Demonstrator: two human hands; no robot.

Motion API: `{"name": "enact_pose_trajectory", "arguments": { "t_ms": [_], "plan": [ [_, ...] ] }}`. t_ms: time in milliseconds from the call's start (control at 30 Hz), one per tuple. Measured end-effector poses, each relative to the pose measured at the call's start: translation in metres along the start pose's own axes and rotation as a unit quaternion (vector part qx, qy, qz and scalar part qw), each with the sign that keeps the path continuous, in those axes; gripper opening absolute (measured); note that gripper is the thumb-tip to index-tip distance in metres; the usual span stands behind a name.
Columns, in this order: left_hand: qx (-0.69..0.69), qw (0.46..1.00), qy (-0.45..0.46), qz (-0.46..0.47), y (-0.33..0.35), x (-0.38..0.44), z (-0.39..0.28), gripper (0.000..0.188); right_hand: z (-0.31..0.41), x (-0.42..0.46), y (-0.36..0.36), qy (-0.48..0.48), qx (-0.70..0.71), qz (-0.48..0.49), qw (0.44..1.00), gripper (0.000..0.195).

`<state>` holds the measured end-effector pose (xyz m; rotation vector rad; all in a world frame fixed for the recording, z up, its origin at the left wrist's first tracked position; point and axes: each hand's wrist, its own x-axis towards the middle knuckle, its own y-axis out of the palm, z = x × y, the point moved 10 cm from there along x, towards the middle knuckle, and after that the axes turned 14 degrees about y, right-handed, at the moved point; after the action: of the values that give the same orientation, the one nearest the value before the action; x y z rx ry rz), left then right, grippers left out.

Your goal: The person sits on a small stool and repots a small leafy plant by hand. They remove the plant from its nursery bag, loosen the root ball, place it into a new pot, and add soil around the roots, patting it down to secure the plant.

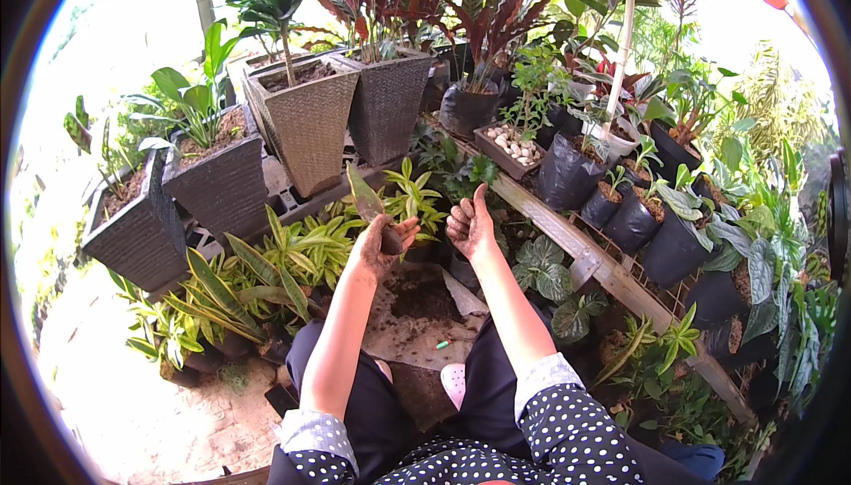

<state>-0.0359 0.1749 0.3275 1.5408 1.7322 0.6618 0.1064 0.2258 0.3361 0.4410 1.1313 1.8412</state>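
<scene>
My left hand (pixel 383 245), smeared with dark soil, is closed around the handle of a small hand trowel (pixel 365 196), whose soiled blade points up and away from me. The rounded dark handle end (pixel 391 241) shows at the palm. My right hand (pixel 471 222), also soil-stained, is a fist with the thumb raised; I see nothing in it. Below and between the hands lies a heap of dark potting soil (pixel 422 293) on a pale sheet (pixel 399 332). A small green object (pixel 443 345) rests on that sheet near my feet.
Tall grey textured planters (pixel 302 129) stand ahead and to the left. Yellow-edged snake plants (pixel 219 292) and leafy plants (pixel 312 245) grow low at the left. A metal rail (pixel 585 252) slants down the right side, with black plastic grow bags (pixel 572 172) beyond it.
</scene>
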Motion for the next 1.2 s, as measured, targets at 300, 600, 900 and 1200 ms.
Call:
{"name": "enact_pose_trajectory", "arguments": {
  "t_ms": [300, 600, 900, 1200],
  "plan": [
    [-0.007, 1.000, 0.001, -0.017, -0.001, 0.000, -0.001, 0.013, -0.005, 0.002, 0.000, -0.002, -0.043, 0.003, 0.999, 0.022],
    [-0.002, 1.000, 0.002, -0.016, -0.001, -0.001, -0.002, 0.016, -0.004, 0.005, -0.006, -0.023, -0.010, -0.090, 0.996, 0.035],
    [-0.008, 1.000, 0.002, -0.017, -0.004, 0.002, -0.001, 0.013, 0.011, -0.008, -0.015, -0.075, -0.004, -0.097, 0.992, 0.061],
    [-0.002, 1.000, 0.003, -0.005, 0.000, 0.002, 0.000, 0.014, 0.000, 0.006, -0.013, 0.009, 0.015, 0.021, 1.000, 0.048]
  ]
}}
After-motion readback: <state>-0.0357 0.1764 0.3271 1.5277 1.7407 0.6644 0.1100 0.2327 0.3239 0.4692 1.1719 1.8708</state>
